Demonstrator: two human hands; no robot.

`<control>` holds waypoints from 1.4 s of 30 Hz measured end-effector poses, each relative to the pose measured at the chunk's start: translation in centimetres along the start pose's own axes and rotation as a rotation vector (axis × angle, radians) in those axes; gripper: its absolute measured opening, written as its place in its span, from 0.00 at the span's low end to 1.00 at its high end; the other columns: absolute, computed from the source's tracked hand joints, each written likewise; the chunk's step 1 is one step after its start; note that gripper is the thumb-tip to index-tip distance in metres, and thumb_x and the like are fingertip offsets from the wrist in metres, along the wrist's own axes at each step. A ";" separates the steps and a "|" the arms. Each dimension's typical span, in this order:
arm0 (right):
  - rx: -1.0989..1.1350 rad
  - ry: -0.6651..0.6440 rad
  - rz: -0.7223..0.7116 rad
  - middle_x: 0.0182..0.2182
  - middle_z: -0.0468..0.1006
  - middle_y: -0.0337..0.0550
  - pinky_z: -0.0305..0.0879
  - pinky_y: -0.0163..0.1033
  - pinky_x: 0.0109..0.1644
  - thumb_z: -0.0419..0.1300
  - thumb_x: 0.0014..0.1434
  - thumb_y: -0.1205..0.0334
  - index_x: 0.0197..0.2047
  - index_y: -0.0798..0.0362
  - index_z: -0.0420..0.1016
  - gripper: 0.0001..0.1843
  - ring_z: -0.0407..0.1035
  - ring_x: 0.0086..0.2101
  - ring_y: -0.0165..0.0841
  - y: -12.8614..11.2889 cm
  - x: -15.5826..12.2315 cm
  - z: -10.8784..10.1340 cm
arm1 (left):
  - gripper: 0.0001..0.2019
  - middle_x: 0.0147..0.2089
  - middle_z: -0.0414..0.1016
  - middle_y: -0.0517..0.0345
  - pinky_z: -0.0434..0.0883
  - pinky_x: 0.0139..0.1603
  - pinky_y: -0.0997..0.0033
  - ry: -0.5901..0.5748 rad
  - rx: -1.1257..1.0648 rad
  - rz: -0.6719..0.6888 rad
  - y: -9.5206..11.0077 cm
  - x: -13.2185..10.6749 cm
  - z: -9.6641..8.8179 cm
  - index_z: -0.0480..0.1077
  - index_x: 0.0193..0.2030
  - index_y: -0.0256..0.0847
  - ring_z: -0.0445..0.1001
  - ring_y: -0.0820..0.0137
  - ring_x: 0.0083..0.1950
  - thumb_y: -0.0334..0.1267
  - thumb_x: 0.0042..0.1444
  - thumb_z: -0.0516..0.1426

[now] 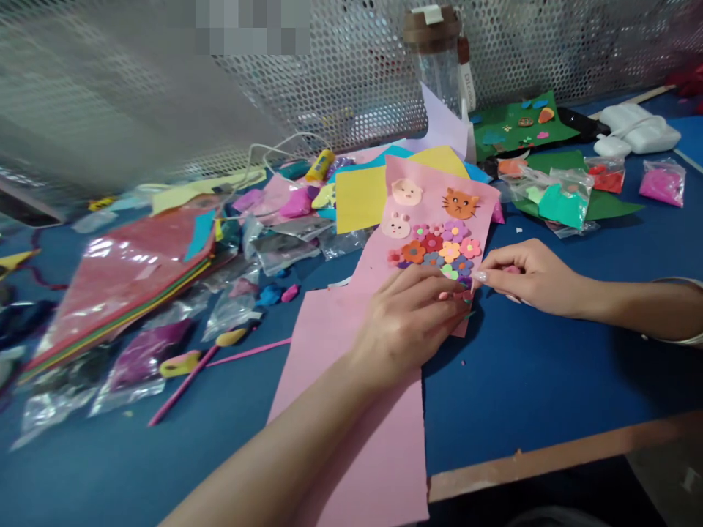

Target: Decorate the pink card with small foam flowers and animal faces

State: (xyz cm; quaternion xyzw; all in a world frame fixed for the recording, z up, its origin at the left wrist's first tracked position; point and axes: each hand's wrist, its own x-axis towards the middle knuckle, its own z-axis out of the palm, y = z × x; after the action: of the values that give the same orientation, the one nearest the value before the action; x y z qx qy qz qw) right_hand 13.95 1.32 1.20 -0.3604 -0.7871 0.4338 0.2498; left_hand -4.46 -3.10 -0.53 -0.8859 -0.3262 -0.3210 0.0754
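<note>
My left hand lies palm down on a pink foam sheet, fingers stretched toward a cluster of small coloured foam flowers stuck on it. Above the flowers sit two pale animal faces and an orange cat face. My right hand rests on the blue table at the sheet's right edge, fingers curled in a pinch around a small pink piece that I cannot make out clearly. A larger pink sheet lies under my left forearm.
Yellow, blue and green foam sheets lie behind. Bags of foam bits and a pink-filled bag sit right. A stack of bagged sheets, a pink stick, a glue stick, a clear bottle, a mesh wall behind.
</note>
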 end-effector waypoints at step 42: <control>0.197 -0.029 0.078 0.12 0.58 0.32 0.47 0.28 0.17 0.49 0.57 0.66 0.25 0.60 0.68 0.12 0.53 0.14 0.19 0.2 0.0 0.1 | 0.07 0.46 0.69 0.51 0.65 0.44 0.60 -0.156 -0.042 -0.066 -0.1 0.1 -0.5 0.72 0.37 0.43 0.66 0.63 0.48 0.34 0.53 0.54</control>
State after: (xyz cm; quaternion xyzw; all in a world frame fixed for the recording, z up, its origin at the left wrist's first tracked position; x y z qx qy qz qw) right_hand 13.92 1.34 1.02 -0.3583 -0.7294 0.5238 0.2555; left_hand -4.71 -3.17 -0.12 -0.8984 -0.3532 -0.2601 0.0204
